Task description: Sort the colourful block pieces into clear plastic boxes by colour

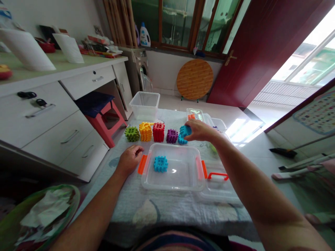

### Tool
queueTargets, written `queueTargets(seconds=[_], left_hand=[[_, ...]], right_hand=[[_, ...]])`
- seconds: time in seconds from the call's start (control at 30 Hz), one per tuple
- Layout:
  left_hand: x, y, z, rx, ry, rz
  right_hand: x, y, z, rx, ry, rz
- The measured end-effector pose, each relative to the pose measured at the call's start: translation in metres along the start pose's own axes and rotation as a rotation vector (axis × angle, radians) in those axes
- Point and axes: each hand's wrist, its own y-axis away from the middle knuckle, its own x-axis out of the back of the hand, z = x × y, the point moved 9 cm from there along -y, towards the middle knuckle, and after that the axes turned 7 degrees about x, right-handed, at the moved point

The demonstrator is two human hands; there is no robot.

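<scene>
My right hand [196, 130] reaches across the table and grips a blue toothed block [185, 130], with more blue pieces under it. My left hand [130, 159] rests on the cloth with loosely curled fingers and nothing visible in them, beside the orange latch [142, 164] of a clear plastic box [180, 184]. One blue block [160, 164] lies inside that box. Behind it stand stacks of similar pieces in a row: green [132, 134], yellow [145, 132], red [158, 132] and purple [172, 136].
An open clear bin [145, 104] stands at the far left of the table. A clear lid with an orange handle [218, 176] lies right of the box, partly behind my forearm. Farther back, a small clear container [199, 113] holds orange pieces. A pink stool [104, 120] stands left.
</scene>
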Motion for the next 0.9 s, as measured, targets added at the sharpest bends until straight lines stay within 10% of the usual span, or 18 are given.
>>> queueTargets(seconds=[0.3,0.63,0.9], left_hand=[[0.001,0.002,0.003,0.007,0.008,0.006],[0.000,0.001,0.000,0.019,0.022,0.003],[-0.001,0.001,0.001,-0.002,0.001,-0.006]], right_hand=[[0.009,0.043,-0.103,0.271,-0.180,-0.180],[-0.076,0.028,-0.142,0.294,-0.118,-0.374],[-0.088,0.020,-0.162,0.378,-0.018,-0.378]])
